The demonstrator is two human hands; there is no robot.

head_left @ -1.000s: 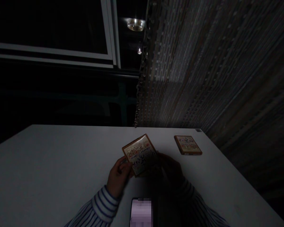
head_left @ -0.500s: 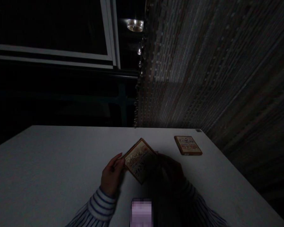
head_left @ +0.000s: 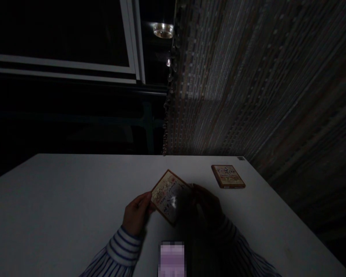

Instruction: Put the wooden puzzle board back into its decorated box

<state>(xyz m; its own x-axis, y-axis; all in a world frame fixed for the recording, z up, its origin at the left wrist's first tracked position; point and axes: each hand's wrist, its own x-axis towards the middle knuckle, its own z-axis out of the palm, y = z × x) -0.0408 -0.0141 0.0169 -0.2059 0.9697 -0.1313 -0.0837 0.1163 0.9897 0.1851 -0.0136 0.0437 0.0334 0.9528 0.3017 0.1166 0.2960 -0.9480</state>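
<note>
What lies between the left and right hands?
In the head view, a flat printed box, held at its edges by the left hand and the right hand.

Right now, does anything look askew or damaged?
The held box is turned cornerwise, its print roughly upside down. The screen at the bottom edge shows only coarse blocks. No damage shows, though the light is dim.

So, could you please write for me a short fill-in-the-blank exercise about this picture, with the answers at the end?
1. The left hand grips the ____ corner of the held box.
2. The other box lies on the table, to the ____ of the held box.
3. The cuffs are patterned with blue ____.
4. In brightness, the right hand looks ____ than the left.

Missing words: left; right; stripes; darker.
</note>
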